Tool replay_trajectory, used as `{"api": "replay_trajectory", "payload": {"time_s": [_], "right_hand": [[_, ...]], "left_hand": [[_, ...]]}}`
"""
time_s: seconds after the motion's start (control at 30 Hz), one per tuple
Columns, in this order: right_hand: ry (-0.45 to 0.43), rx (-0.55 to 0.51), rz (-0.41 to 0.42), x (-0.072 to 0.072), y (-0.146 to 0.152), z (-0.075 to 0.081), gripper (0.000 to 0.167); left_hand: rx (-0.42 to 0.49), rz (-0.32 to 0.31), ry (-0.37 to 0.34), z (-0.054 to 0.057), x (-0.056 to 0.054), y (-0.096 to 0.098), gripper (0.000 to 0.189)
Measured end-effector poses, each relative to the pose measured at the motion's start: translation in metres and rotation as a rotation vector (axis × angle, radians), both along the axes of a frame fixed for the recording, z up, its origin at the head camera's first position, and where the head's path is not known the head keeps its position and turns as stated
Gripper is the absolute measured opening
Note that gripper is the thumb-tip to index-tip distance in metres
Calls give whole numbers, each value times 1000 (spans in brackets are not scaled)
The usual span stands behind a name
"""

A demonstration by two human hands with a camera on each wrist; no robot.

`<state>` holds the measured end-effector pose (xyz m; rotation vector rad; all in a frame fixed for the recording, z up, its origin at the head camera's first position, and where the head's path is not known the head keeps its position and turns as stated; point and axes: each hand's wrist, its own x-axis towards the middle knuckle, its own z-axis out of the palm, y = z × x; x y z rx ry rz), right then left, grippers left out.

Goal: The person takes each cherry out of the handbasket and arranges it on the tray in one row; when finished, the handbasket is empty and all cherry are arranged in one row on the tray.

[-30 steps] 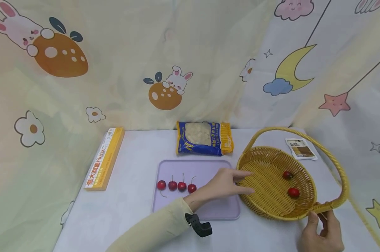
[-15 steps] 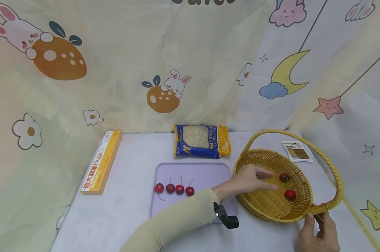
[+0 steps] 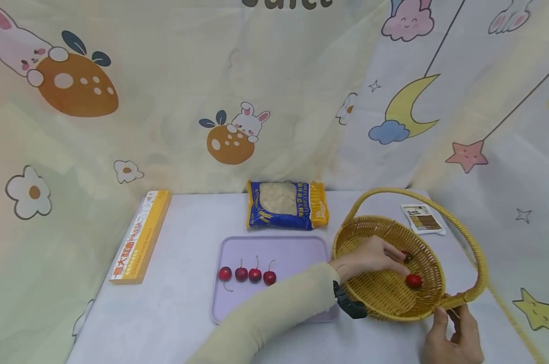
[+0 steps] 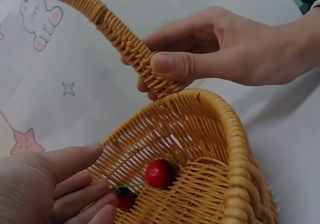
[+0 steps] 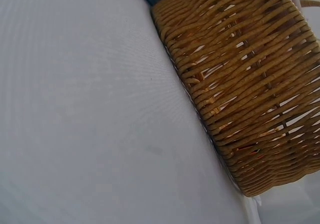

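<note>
A wicker basket (image 3: pixel 390 298) with a tall arched handle (image 3: pixel 476 253) stands at the right of the table. Inside lie two red cherries: a nearer cherry (image 3: pixel 413 281) and a darker cherry (image 3: pixel 407 257) partly behind the fingers. My left hand (image 3: pixel 374 257) reaches over the basket's left rim, thumb and fingers apart and extended towards the cherries. In the left wrist view its fingers (image 4: pixel 75 199) overlap one cherry (image 4: pixel 125 198), while the other cherry (image 4: pixel 160 173) shows fully. My right hand (image 3: pixel 454 337) grips the handle's base, thumb on top; the right wrist view shows only the basket's woven side (image 5: pixel 245 83).
Left of the basket is a lilac tray (image 3: pixel 297 245) with several cherries (image 3: pixel 255 275) in a row. A blue pasta bag (image 3: pixel 279 205) lies behind it, a yellow pasta box (image 3: pixel 142 237) at far left. A small sachet (image 3: pixel 423 219) lies behind the basket.
My left hand has moved right, from the basket's left rim into the basket, close to the cherries. My right hand keeps hold of the handle base. The head view has shifted slightly.
</note>
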<state>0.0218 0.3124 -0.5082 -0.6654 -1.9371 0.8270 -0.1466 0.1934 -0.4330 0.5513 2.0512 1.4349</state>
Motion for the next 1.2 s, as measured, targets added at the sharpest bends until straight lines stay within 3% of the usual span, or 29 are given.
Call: {"api": "replay_trajectory", "payload": {"time_s": [0.27, 0.43, 0.7, 0.83, 1.07, 1.2], "right_hand": [[75, 19, 33, -4, 8, -10, 47], [106, 23, 78, -5, 13, -15, 48], [72, 10, 63, -2, 11, -16, 51], [74, 12, 62, -2, 9, -15, 51], [101, 66, 91, 0, 11, -14, 56], [98, 79, 87, 1, 13, -15, 55]], "left_hand": [[-57, 77, -36, -8, 0, 23, 18], [-105, 84, -40, -14, 3, 33, 17], [-129, 92, -22, -23, 4, 42, 16], [-144, 72, 15, -25, 2, 45, 16], [-247, -11, 176, -24, 1, 52, 22], [-265, -44, 223, -23, 4, 58, 24]]}}
